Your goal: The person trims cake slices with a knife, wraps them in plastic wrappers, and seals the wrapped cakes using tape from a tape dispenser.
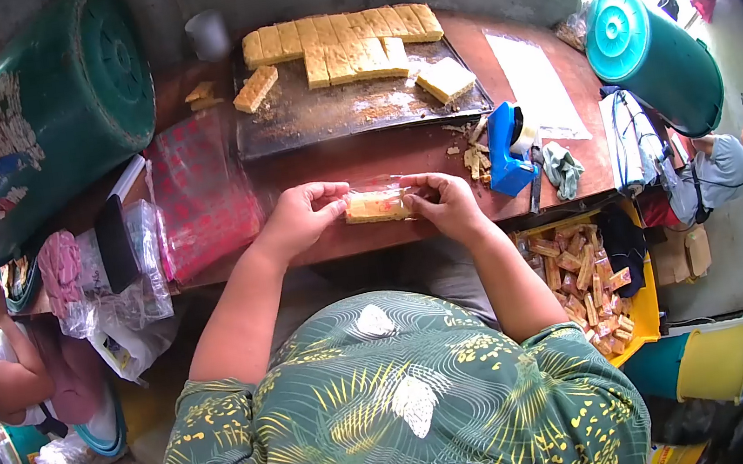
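A yellow cake bar in clear plastic wrap (378, 207) is held between my two hands near the table's front edge. My left hand (306, 217) pinches the wrap at the bar's left end. At the right end, my right hand (445, 201) has thumb and fingers closed on the wrapped bar. Beyond them lies a dark baking tray (302, 133) with a slab of sliced cake (347, 43) along its back. A loose bar (256, 89) sits at the tray's left, a cut block (445, 80) at its right.
A blue tape dispenser (508, 150) stands right of my hands, beside a crumpled cloth (562, 169). Red-patterned plastic (202, 193) lies left. A yellow crate (648, 313) holds several wrapped bars. Green barrels (111, 69) stand at both sides. Other people are at far left and right.
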Demonstrator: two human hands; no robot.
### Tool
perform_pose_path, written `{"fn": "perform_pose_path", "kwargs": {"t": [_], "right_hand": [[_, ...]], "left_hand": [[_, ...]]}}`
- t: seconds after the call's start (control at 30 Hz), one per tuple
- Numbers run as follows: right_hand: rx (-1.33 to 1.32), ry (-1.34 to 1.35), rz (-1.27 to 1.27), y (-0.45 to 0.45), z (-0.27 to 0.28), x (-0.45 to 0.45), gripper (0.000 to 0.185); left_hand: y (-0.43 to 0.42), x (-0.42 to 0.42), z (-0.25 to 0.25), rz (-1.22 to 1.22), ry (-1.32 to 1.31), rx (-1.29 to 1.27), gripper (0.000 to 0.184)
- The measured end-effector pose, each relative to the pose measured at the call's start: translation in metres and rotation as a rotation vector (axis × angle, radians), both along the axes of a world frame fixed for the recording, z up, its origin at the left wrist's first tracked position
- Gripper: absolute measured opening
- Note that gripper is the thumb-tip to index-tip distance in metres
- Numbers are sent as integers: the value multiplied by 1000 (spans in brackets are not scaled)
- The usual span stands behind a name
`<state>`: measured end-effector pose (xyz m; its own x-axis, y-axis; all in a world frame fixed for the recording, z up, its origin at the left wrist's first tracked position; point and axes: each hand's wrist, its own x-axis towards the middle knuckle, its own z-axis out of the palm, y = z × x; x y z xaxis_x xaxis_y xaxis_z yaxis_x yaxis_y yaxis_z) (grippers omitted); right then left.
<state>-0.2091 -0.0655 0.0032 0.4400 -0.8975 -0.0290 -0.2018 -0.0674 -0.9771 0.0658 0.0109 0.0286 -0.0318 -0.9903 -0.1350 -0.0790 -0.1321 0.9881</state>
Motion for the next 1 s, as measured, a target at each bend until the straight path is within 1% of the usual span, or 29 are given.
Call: {"fn": "perform_pose_path", "kwargs": {"t": [0.03,0.07,0.1,0.17,0.2,0.27,0.3,0.37,0.4,0.47,0.5,0.57,0.6,0.7,0.73,0.77,0.83,0.87,0.9,0.97,1.0], "right_hand": [[29,28,-5,-2,0,-1,18],[-83,75,-27,-3,0,-1,14],[-266,186,-15,-4,3,-5,14],[-631,405,14,-3,18,-10,15],[-678,418,-4,-4,16,-13,17],[-770,444,-41,-4,12,-17,20],[-742,505,-25,-4,11,-19,21],[-686,625,6,-5,16,-19,21],[-684,601,-27,-5,18,-15,20],[-674,562,-96,-3,23,-6,17],[-703,577,-39,-4,21,-8,16],[-757,605,78,-4,14,-12,14],[-824,624,106,1,11,-15,21],[-930,776,110,34,22,-12,26],[-839,778,118,46,30,-9,27],[-833,741,113,52,28,-10,25],[-766,817,196,37,30,-14,21],[-792,774,171,25,27,-14,16],[-778,777,125,18,26,-11,12],[-823,878,96,17,35,0,11],[-867,883,80,19,33,1,11]], "left_hand": [[2,0,4,30,-251,-100,21],[4,1,8,59,-502,-201,19],[5,2,12,87,-753,-303,17],[13,-3,24,114,-903,-377,15],[15,-4,26,127,-977,-413,16],[15,4,10,118,-946,-343,17],[14,8,3,114,-931,-309,18],[12,6,-1,141,-1005,-254,20],[10,5,-2,155,-1041,-229,20],[6,3,3,102,-968,-321,21],[4,3,5,81,-932,-368,22],[5,3,5,-89,-1094,-357,25],[6,3,5,-176,-1173,-348,27],[32,-13,3,-124,-1286,-492,22],[39,-17,3,-73,-1274,-579,17],[36,-13,3,-129,-1269,-518,15],[21,-5,8,-240,-1250,-393,13],[10,-4,15,-265,-1221,-323,11],[2,-4,20,-254,-1225,-309,9],[-2,-6,17,-118,-1276,-537,13],[0,-10,12,-102,-1341,-566,13]]}}
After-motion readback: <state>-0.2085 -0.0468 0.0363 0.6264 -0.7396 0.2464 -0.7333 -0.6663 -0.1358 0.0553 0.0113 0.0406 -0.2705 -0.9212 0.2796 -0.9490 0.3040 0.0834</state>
